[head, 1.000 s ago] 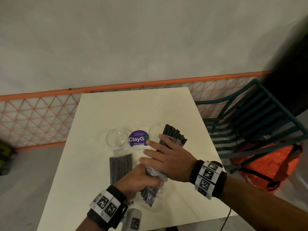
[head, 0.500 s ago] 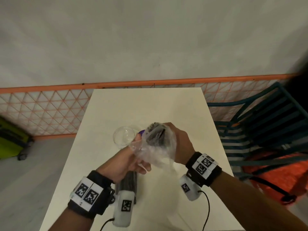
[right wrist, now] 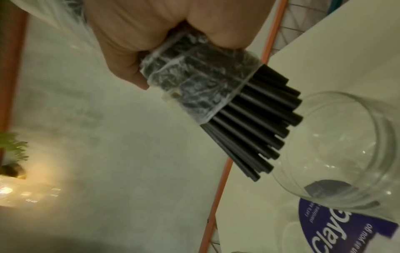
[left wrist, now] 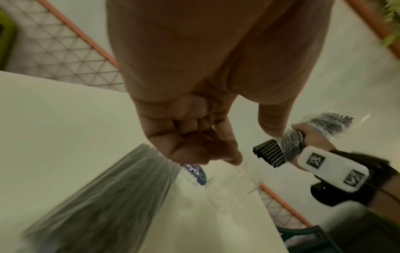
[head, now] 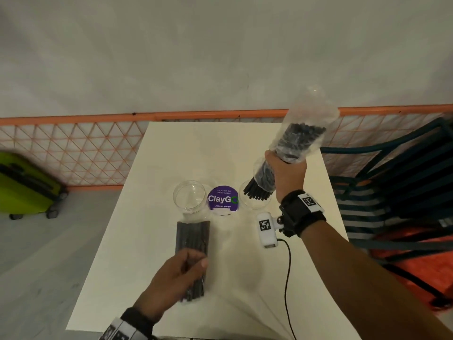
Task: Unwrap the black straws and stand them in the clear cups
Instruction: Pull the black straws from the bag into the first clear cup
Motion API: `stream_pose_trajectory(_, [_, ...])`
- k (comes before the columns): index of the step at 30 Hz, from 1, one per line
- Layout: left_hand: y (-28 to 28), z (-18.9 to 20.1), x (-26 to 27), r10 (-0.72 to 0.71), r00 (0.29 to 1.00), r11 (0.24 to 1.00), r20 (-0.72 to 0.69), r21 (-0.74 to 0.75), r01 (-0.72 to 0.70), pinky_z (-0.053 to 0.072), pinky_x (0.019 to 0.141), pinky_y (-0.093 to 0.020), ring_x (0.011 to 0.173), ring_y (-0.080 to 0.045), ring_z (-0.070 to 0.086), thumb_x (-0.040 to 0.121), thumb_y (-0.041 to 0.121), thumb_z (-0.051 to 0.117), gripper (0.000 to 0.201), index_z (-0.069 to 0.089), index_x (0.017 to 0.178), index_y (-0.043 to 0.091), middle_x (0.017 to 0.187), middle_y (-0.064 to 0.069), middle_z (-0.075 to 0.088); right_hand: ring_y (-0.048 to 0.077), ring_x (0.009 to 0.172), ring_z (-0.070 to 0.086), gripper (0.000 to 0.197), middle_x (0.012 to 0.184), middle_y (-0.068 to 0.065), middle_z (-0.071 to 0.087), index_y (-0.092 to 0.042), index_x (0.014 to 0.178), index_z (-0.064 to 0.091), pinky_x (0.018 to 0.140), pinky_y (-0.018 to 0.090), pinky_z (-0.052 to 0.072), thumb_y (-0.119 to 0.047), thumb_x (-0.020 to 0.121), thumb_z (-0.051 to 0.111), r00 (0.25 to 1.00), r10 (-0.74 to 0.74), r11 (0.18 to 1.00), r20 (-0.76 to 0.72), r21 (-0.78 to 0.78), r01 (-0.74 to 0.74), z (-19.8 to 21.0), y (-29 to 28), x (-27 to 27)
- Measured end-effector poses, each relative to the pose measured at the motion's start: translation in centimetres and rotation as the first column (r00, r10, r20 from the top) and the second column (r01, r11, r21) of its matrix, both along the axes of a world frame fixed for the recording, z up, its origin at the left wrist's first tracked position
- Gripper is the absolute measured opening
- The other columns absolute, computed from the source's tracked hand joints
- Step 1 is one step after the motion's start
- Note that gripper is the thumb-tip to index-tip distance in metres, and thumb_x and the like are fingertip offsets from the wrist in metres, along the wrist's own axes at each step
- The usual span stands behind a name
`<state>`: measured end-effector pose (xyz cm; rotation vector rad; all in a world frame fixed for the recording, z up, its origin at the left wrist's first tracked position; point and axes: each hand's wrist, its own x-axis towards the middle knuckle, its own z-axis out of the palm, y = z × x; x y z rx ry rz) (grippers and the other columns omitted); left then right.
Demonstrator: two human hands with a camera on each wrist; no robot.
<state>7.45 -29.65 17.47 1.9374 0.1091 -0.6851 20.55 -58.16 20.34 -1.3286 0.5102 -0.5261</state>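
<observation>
A white table stood against a pale wall edged by an orange lattice fence, with a green suitcase on the floor to the left and a dark slatted chair to the right. Two clear cups flanked a purple round sticker on the table. The right hand gripped a bundle of black straws, its plastic wrap bunched above the fist, bare straw ends poised over the mouth of the right cup. The left cup held nothing. The left hand rested with curled fingers on the near end of a wrapped straw pack lying flat just before the left cup; how firmly it held was unclear.
</observation>
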Motion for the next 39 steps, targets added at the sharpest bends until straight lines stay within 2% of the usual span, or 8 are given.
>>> stream_pose_trajectory(5, [1.8,-1.7,-2.3,-0.045,0.999,0.991,-0.005,0.123,0.046,0.048,0.055,-0.017,0.055,-0.001,0.059,0.089,0.032,0.071,0.009,0.068,0.096,0.027,0.080,0.009,0.075,0.018,0.097,0.069,0.049,0.105,0.000,0.072,-0.016,0.110,0.062,0.092,0.045,0.056,-0.022,0.067,0.084,0.995,-0.002,0.999,-0.097,-0.038,-0.002,-2.6,0.6,1.0])
stream_pose_trajectory(15, [4.0,-1.2,-2.1,0.008,0.999,0.992,0.054,0.124,-0.015,0.052,0.063,-0.023,0.061,-0.004,0.063,0.090,0.035,0.068,0.010,0.069,0.099,0.029,0.085,0.003,0.075,0.009,0.107,0.063,0.047,0.114,-0.009,0.066,-0.025,0.119,0.058,0.093,0.028,0.051,-0.025,0.077,0.080,0.995,-0.029,0.999,-0.095,0.026,0.031,-4.5,-0.5,0.3])
stream_pose_trajectory(18, [4.6,-1.3,-2.0,0.024,0.999,0.990,0.030,0.137,-0.028,0.053,0.066,-0.027,0.062,-0.008,0.064,0.090,0.039,0.068,0.012,0.069,0.100,0.033,0.084,0.001,0.075,0.010,0.107,0.063,0.043,0.114,-0.010,0.065,-0.032,0.114,0.057,0.097,0.034,0.051,-0.022,0.079,0.078,0.998,-0.027,0.997,-0.056,0.068,0.030,-4.0,-1.1,0.2])
stream_pose_trajectory(24, [5.6,-1.4,-1.8,0.040,0.999,0.990,0.037,0.132,-0.045,0.053,0.068,-0.031,0.062,-0.008,0.064,0.089,0.041,0.068,0.007,0.066,0.094,0.046,0.082,-0.001,0.074,0.018,0.115,0.063,0.061,0.128,0.002,0.064,-0.022,0.132,0.052,0.104,0.046,0.047,-0.035,0.078,0.077,0.990,-0.136,0.971,0.022,0.201,0.129,-1.3,-3.9,-1.7])
stream_pose_trajectory(28, [6.1,-1.3,-1.7,0.074,0.996,0.988,0.043,0.132,-0.079,0.054,0.068,-0.034,0.065,-0.013,0.064,0.089,0.041,0.068,0.006,0.066,0.092,0.046,0.081,-0.002,0.074,0.019,0.109,0.064,0.026,0.131,0.002,0.060,-0.037,0.116,0.054,0.093,0.039,0.053,-0.036,0.092,0.064,0.974,-0.226,0.957,0.022,0.192,0.218,-0.7,-6.3,-5.5])
stream_pose_trajectory(30, [6.4,-1.5,-1.8,0.076,0.996,0.987,0.040,0.136,-0.081,0.054,0.069,-0.035,0.066,-0.014,0.064,0.088,0.042,0.068,0.006,0.067,0.093,0.046,0.081,-0.003,0.074,0.017,0.104,0.065,0.015,0.132,0.005,0.060,-0.040,0.107,0.059,0.085,0.037,0.055,-0.041,0.092,0.061,0.971,-0.230,0.961,-0.057,0.145,0.236,-1.8,-7.3,-7.9])
stream_pose_trajectory(33, [6.5,-1.8,-1.9,0.067,0.997,0.986,0.035,0.153,-0.071,0.056,0.071,-0.038,0.067,-0.015,0.065,0.088,0.044,0.067,0.005,0.068,0.092,0.043,0.081,-0.002,0.074,0.027,0.103,0.063,0.040,0.121,0.008,0.062,-0.024,0.121,0.061,0.079,0.037,0.053,-0.046,0.088,0.065,0.936,-0.110,0.981,-0.335,0.113,0.156,-5.3,-8.8,-11.1])
stream_pose_trajectory(39, [6.5,-2.2,-2.0,0.005,0.999,0.980,0.042,0.199,-0.013,0.056,0.076,-0.041,0.068,-0.017,0.066,0.089,0.042,0.067,0.013,0.068,0.099,0.035,0.080,-0.002,0.074,0.022,0.072,0.056,0.045,0.086,0.009,0.065,-0.007,0.111,0.065,0.066,0.032,0.047,-0.040,0.082,0.074,0.695,0.197,0.966,-0.692,0.015,-0.259,-11.0,-7.8,-15.5])
